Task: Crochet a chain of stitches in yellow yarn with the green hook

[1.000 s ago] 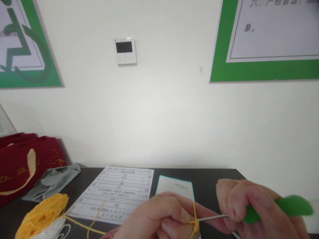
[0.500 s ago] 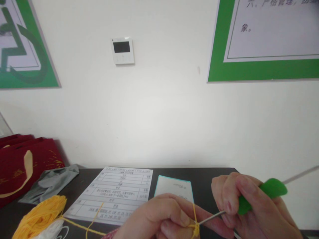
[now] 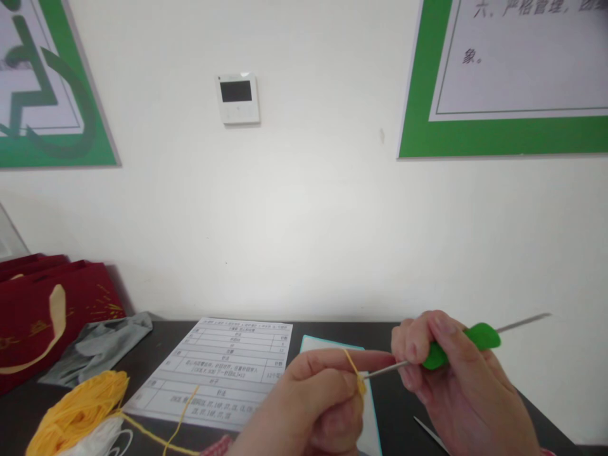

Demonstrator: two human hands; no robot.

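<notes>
My left hand [image 3: 318, 402] pinches a small piece of yellow crochet [image 3: 361, 385] between thumb and fingers. Its index finger stretches to the right, with a strand of yellow yarn [image 3: 351, 362] running over it. In my right hand [image 3: 468, 386] is a crochet hook [image 3: 485, 336] with a green grip and a metal shaft poking out at both ends. The shaft's left tip meets the yellow stitches; whether it sits inside a loop is too small to tell. At lower left lies a ball of yellow yarn [image 3: 78, 408], its strand trailing toward my left sleeve.
White yarn [image 3: 97, 440] rests against the yellow ball. A printed sheet [image 3: 213, 373] and a teal-edged card [image 3: 313, 344] lie on the dark table [image 3: 389, 335]. Behind the yarn are a grey pouch [image 3: 102, 345] and red bags [image 3: 71, 304]. A thin metal rod [image 3: 430, 434] lies beneath my right hand.
Both hands have risen and shifted slightly left, carrying the crochet piece and hook. The thin metal rod on the table now shows more. The view has shifted slightly.
</notes>
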